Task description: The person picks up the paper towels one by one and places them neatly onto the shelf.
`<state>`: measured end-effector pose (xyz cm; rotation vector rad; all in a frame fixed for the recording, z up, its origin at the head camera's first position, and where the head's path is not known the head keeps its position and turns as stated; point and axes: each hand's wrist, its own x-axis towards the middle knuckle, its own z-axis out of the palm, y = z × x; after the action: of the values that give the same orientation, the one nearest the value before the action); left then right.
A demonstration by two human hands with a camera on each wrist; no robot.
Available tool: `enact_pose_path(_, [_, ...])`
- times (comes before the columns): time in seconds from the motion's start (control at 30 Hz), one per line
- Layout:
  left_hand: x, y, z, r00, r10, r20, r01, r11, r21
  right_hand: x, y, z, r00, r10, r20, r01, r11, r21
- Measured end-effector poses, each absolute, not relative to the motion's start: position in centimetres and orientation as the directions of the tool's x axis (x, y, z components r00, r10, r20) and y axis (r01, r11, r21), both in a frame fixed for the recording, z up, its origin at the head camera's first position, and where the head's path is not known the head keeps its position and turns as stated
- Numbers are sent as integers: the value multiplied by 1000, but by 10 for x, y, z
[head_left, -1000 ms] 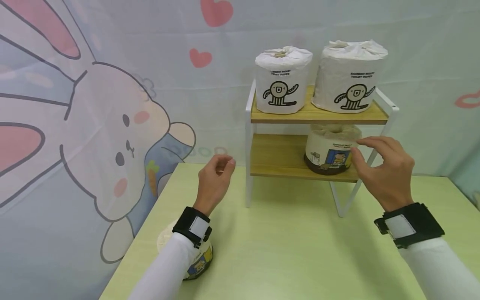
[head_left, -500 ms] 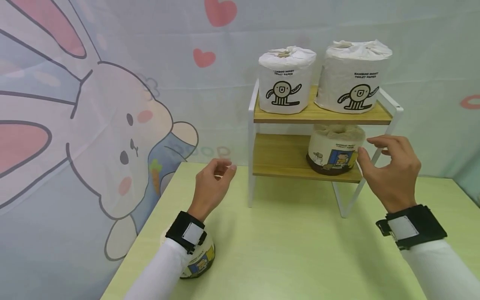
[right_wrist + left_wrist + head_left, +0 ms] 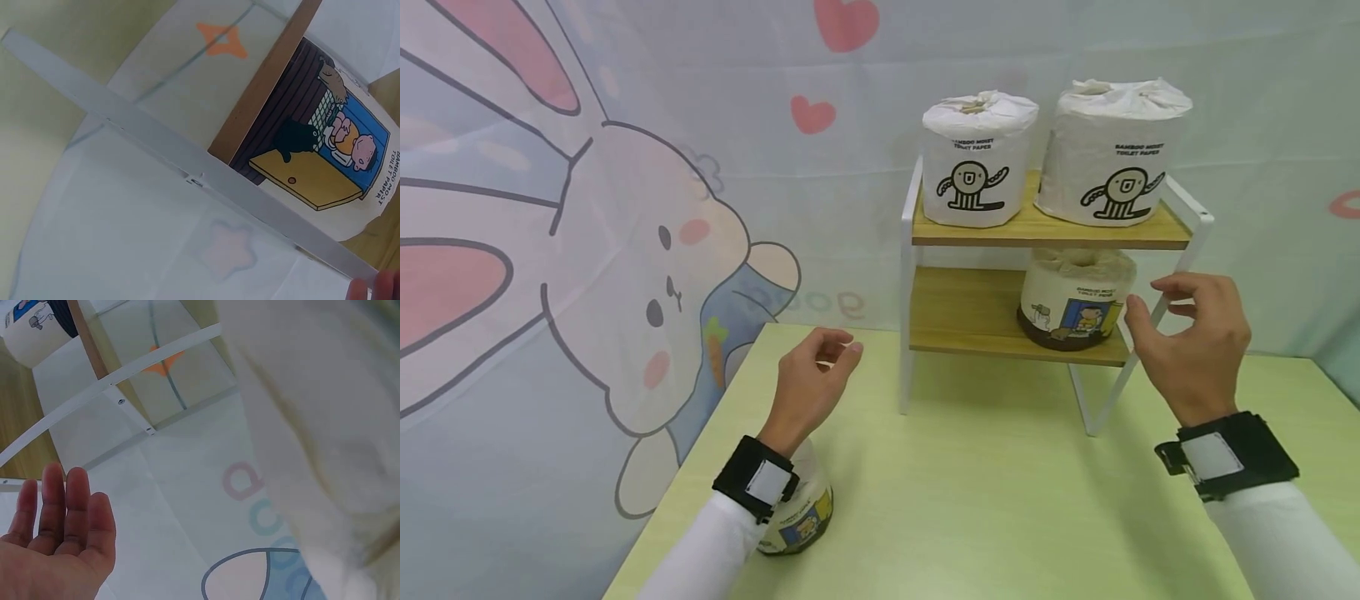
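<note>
My right hand (image 3: pixel 1198 346) hovers just right of a cartoon-printed toilet roll (image 3: pixel 1067 304) on the lower shelf of a small rack (image 3: pixel 970 312). Its thumb and fingers are bent with a gap between them, holding nothing. The same roll's printed side (image 3: pixel 334 134) fills much of the right wrist view. My left hand (image 3: pixel 812 379) is in the air left of the rack, holding nothing; its fingers (image 3: pixel 78 500) look loosely extended in the left wrist view. Below that wrist, a second cartoon-printed roll (image 3: pixel 805 517) stands on the table, partly hidden by my arm.
On the upper shelf stand two white-wrapped toilet rolls, a left one (image 3: pixel 977 167) and a larger right one (image 3: pixel 1108 158). The rack has white metal side frames (image 3: pixel 906 333) and wooden boards. A light green table (image 3: pixel 970 500) lies beneath; a printed cloth (image 3: pixel 850 208) hangs behind.
My right hand has drawn off to the right from the lower-shelf roll. The left hand has shifted left and slightly down, away from the rack. The head view has turned slightly left.
</note>
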<state>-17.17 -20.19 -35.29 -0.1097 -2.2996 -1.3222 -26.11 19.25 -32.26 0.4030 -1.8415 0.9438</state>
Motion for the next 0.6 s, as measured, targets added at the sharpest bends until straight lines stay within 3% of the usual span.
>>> enact_pose_path(0.6, [-146, -211, -348, -909, -130, 396, 253, 582, 773, -255, 187, -320, -501, 222, 837, -592, 617, -518])
